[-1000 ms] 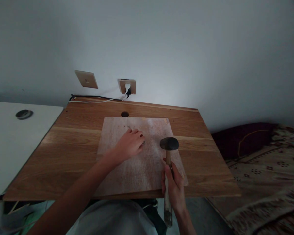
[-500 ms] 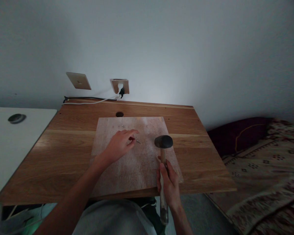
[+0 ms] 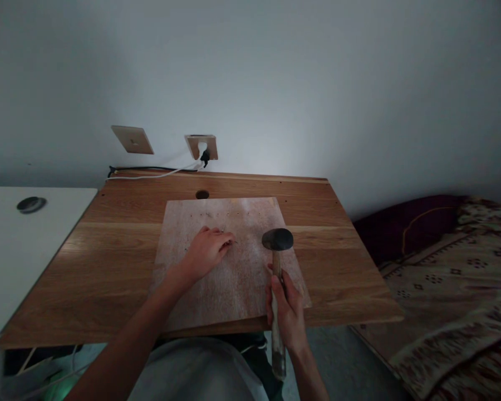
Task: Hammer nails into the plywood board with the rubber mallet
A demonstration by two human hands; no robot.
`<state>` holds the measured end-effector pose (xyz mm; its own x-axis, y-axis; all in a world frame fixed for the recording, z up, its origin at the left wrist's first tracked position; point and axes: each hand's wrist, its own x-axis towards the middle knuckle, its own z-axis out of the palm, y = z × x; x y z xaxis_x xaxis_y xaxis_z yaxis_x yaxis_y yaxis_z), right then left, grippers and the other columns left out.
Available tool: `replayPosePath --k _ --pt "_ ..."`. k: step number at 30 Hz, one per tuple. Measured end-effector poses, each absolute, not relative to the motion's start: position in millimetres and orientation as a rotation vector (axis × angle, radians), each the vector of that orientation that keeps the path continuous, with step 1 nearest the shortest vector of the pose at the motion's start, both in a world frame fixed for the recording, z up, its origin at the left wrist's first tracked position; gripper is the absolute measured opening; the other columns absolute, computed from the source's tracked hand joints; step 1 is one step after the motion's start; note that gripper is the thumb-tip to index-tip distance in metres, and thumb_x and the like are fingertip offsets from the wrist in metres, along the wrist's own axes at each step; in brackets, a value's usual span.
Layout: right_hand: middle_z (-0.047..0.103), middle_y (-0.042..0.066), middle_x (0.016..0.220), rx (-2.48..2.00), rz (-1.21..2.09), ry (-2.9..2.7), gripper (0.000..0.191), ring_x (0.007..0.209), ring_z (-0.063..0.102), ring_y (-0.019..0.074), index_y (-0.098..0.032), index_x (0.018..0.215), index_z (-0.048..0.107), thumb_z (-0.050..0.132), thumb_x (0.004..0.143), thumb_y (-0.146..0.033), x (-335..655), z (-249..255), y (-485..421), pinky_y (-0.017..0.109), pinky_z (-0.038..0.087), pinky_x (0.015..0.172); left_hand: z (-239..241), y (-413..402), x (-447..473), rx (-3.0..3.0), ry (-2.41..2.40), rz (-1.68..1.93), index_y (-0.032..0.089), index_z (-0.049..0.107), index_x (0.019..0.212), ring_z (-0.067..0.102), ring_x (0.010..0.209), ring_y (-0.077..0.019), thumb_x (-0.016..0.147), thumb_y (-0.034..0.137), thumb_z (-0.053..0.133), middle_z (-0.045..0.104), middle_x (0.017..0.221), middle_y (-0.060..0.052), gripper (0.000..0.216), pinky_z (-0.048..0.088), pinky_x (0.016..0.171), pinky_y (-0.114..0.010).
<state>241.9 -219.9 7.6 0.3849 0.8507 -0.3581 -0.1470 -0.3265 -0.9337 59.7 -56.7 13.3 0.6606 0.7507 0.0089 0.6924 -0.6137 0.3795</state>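
Observation:
My right hand (image 3: 287, 305) is wrapped around the wooden handle of a rubber mallet (image 3: 278, 239), whose black head points away from me over the right part of a thin wooden board (image 3: 242, 289). Above the middle of that board, my left hand (image 3: 211, 248) is closed in a pinch. A thin tip of what looks like a nail pokes out past its fingertips; the rest is hidden by the fingers. A row of small dark nail marks or holes runs along the far side of the board, beyond my left hand.
The board lies on a wooden desk (image 3: 342, 267) with a round cable hole (image 3: 202, 194). Cables (image 3: 158, 176) run along its back edge to a wall socket (image 3: 202, 147). A white tabletop (image 3: 33, 256) adjoins at left; a patterned bedspread (image 3: 455, 289) is at right.
My left fingers have closed more tightly around the nail, which showed more between them before. My right hand and the mallet have stayed nearly in place.

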Motion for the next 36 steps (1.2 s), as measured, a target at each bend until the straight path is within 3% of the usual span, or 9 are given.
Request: replayPosePath --k 9,15,20,25,36 --pt "0.046 -0.010 0.059 -1.503 1.334 -0.827 0.057 0.035 0.036 0.0052 -0.017 0.118 0.060 0.054 0.096 -0.070 242 9 -222 0.016 0.031 0.030 16 -61 62 2.567 1.170 0.286 0.023 0.072 0.096 0.068 0.100 -0.0274 0.094 0.017 0.061 0.078 0.097 -0.005 0.013 0.047 0.089 -0.044" --pt "0.046 -0.011 0.060 -1.474 1.427 -0.913 0.054 0.036 0.038 0.0060 -0.018 0.126 0.059 0.053 0.099 -0.065 229 21 -220 0.016 0.034 0.031 16 -60 65 2.470 1.221 0.296 0.021 0.067 0.122 0.072 0.101 -0.0281 0.090 0.014 0.062 0.081 0.101 -0.006 0.034 0.047 0.092 -0.045" --pt "0.044 -0.011 0.056 -1.492 1.427 -1.018 0.051 0.035 0.038 0.0071 -0.018 0.126 0.060 0.050 0.102 -0.061 226 20 -215 0.017 0.033 0.032 15 -60 65 2.464 1.248 0.340 0.020 0.064 0.130 0.073 0.103 -0.0282 0.087 0.013 0.061 0.081 0.103 -0.008 0.044 0.048 0.094 -0.044" --pt "0.046 -0.010 0.057 -1.498 1.398 -0.987 0.055 0.036 0.036 0.0073 -0.018 0.131 0.058 0.050 0.101 -0.063 227 20 -216 0.018 0.033 0.032 14 -60 64 2.430 1.242 0.327 0.018 0.064 0.130 0.073 0.103 -0.0289 0.088 0.013 0.061 0.081 0.101 -0.008 0.042 0.047 0.096 -0.046" --pt "0.046 -0.009 0.054 -1.545 1.366 -1.038 0.045 0.037 0.039 0.0093 -0.020 0.117 0.062 0.051 0.101 -0.061 225 9 -222 0.020 0.031 0.035 16 -60 66 2.429 1.243 0.321 0.019 0.066 0.124 0.073 0.104 -0.0282 0.087 0.011 0.062 0.081 0.101 -0.008 0.038 0.047 0.096 -0.045"
